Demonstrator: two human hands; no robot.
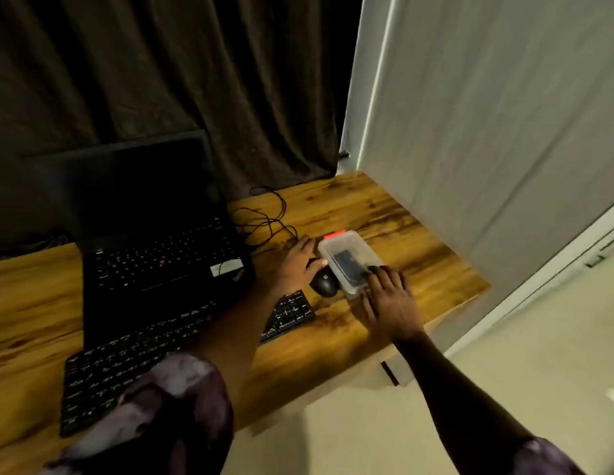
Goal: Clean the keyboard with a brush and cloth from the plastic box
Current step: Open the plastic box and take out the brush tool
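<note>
1. Box [350, 248]: clear plastic, rectangular, rounded corners, lid on, red latch [334, 234] at far end. Dark items inside, too blurred to tell brush from cloth.
2. Left hand [297, 265] at box's left side, thumb touching wall; gripping or only touching, cannot tell. Right hand [389, 296] with fingers spread, laid over box's near end.
3. Keyboard [127, 371] left of box and nearer: black, flat, matte keys. Mouse [325, 285] just left of box, rounded, glossy.
4. Risks, judged: smooth box skidding on slick wood desk [418, 241] if lid pried unevenly; contents spilling if lid pops; mouse knocked by left hand.
</note>
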